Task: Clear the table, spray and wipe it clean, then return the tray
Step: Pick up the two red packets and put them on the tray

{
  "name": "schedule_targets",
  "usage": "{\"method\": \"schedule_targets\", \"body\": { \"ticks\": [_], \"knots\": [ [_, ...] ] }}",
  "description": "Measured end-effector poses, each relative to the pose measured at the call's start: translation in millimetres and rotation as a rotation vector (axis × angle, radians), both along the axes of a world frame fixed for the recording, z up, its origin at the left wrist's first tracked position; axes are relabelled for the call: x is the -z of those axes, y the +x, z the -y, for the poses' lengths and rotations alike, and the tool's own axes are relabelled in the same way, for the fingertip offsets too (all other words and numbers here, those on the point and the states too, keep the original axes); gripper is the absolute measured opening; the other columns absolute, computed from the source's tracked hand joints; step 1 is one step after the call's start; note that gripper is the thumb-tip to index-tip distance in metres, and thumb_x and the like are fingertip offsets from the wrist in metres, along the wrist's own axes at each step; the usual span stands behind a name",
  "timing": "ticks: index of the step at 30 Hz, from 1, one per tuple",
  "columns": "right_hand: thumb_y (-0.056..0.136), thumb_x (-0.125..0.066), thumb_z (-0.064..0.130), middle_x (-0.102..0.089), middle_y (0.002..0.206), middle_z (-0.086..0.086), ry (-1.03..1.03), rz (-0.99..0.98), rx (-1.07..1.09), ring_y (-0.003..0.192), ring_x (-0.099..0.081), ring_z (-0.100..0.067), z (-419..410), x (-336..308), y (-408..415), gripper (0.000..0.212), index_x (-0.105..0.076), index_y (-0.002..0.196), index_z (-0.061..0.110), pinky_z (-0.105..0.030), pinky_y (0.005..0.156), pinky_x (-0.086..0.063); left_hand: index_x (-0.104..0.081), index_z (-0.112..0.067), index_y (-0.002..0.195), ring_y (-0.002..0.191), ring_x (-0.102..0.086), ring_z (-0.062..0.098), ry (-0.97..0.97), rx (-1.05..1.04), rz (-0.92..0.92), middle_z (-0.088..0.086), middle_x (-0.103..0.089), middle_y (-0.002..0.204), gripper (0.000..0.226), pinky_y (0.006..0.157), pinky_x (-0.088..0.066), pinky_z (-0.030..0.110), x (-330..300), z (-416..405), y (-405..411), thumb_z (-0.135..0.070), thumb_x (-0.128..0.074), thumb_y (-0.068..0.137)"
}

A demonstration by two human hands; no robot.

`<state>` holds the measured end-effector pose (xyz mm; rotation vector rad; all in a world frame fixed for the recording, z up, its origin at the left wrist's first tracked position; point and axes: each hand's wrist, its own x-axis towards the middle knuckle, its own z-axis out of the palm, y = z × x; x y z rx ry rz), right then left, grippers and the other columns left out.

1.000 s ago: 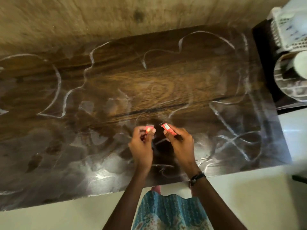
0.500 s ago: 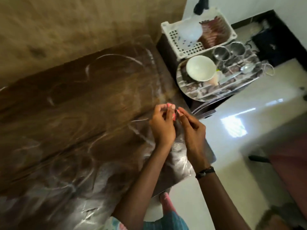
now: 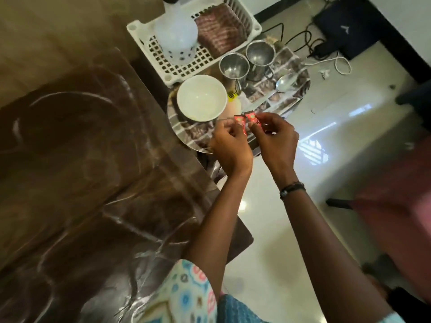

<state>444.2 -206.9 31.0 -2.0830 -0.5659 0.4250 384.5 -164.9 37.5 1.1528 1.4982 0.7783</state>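
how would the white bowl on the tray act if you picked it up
The bowl looks empty, so probably light. Its glossy surface may be slippery. Its wide, round shape should sit steady on the tray, though it looks breakable if dropped.

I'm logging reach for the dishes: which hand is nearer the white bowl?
Left. The left hand sits just below and right of the white bowl; the right hand is farther right, beyond the left.

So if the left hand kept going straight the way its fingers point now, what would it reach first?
Probably the white bowl on the patterned tray. The left hand, pinching a small red packet, points up-frame toward the tray, and the bowl's near rim lies just beyond its fingertips. Height over the tray is unclear from one view.
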Motion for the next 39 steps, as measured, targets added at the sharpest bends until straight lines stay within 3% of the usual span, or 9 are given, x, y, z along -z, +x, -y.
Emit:
{"method": "schedule_targets", "body": {
  "ticks": [5, 9, 14, 19, 23, 27, 33, 36, 39],
  "knots": [
    [0.084, -0.069, 0.028, -0.073, 0.095, 0.004, -0.095, 0.125, -0.054, 0.085, -0.066, -0.009, -23, 17, 8, 0.021, -0.071, 0.102, 0.018, -0.032, 0.076, -0.056, -0.059, -0.003, 0.093, 0.082, -0.065, 0.024, 0.07, -0.061, -0.144, 0.012, -0.068, 0.094, 0.003, 0.064, -0.046, 0.026, 10, -8, 8, -0.005, -0.059, 0.09],
    [0.081, -0.07, 0.03, -0.072, 0.097, 0.0, -0.151, 0.215, -0.07, 0.091, -0.064, -0.019, -34, 28, 3, 0.026, -0.07, 0.104, 0.019, -0.037, 0.074, -0.055, -0.063, -0.003, 0.095, 0.083, -0.067, 0.021, 0.072, -0.089, -0.21, 0.012, -0.071, 0.095, 0.007, 0.064, -0.042, 0.021, 17, -10, 6, -0.007, -0.06, 0.09],
    [0.085, -0.066, 0.03, -0.066, 0.102, -0.004, -0.139, 0.255, -0.115, 0.092, -0.061, -0.024, -37, 32, -3, 0.027, -0.069, 0.106, 0.014, -0.035, 0.072, -0.052, -0.067, -0.005, 0.093, 0.082, -0.066, 0.02, 0.121, -0.067, -0.265, 0.01, -0.071, 0.095, 0.01, 0.067, -0.05, 0.028, 21, -14, 1, -0.014, -0.063, 0.089],
    [0.089, -0.062, 0.024, -0.066, 0.1, -0.006, -0.12, 0.27, -0.124, 0.088, -0.06, -0.021, -33, 33, -7, 0.021, -0.071, 0.105, 0.013, -0.033, 0.071, -0.051, -0.068, -0.003, 0.091, 0.076, -0.05, 0.01, 0.158, -0.019, -0.333, 0.011, -0.065, 0.102, 0.01, 0.06, -0.038, 0.004, 23, -19, -5, -0.011, -0.061, 0.089],
    [0.088, -0.064, 0.023, -0.066, 0.098, -0.006, -0.099, 0.261, -0.115, 0.086, -0.06, -0.02, -33, 33, -8, 0.021, -0.071, 0.103, 0.011, -0.031, 0.071, -0.051, -0.07, -0.005, 0.089, 0.079, -0.061, 0.015, 0.13, -0.015, -0.307, 0.01, -0.069, 0.095, 0.011, 0.057, -0.042, 0.01, 25, -22, -10, -0.014, -0.063, 0.088],
    [0.092, -0.059, 0.023, -0.066, 0.103, -0.007, -0.054, 0.268, -0.09, 0.091, -0.06, -0.02, -30, 28, -15, 0.023, -0.069, 0.108, 0.01, -0.03, 0.077, -0.051, -0.07, -0.004, 0.088, 0.072, -0.054, 0.006, 0.179, 0.052, -0.341, 0.008, -0.07, 0.092, 0.01, 0.055, -0.038, 0.001, 17, -17, -24, -0.014, -0.066, 0.087],
    [0.095, -0.057, 0.021, -0.065, 0.109, -0.007, 0.022, 0.279, -0.068, 0.098, -0.061, -0.021, -11, 5, -57, 0.024, -0.065, 0.115, 0.01, -0.041, 0.08, -0.055, -0.067, -0.006, 0.083, 0.073, -0.061, 0.016, 0.356, 0.105, -0.287, 0.006, -0.066, 0.086, 0.006, 0.061, -0.041, 0.01, -3, -4, -72, -0.012, -0.067, 0.085],
    [0.095, -0.056, 0.019, -0.066, 0.11, -0.006, 0.038, 0.268, -0.121, 0.097, -0.062, -0.022, -4, -3, -91, 0.022, -0.065, 0.113, 0.012, -0.043, 0.079, -0.055, -0.066, -0.01, 0.082, 0.069, -0.058, 0.017, 0.39, 0.103, -0.296, 0.002, -0.063, 0.082, 0.01, 0.061, -0.049, 0.031, -9, -2, -108, -0.018, -0.065, 0.087],
    [0.094, -0.056, 0.016, -0.066, 0.107, -0.004, 0.052, 0.242, -0.189, 0.093, -0.061, -0.02, -2, -10, -132, 0.019, -0.066, 0.11, 0.012, -0.042, 0.077, -0.054, -0.065, -0.013, 0.081, 0.069, -0.055, 0.014, 0.391, 0.092, -0.295, -0.001, -0.061, 0.08, 0.012, 0.062, -0.05, 0.035, -12, -4, -156, -0.022, -0.065, 0.088]
  ]
}}
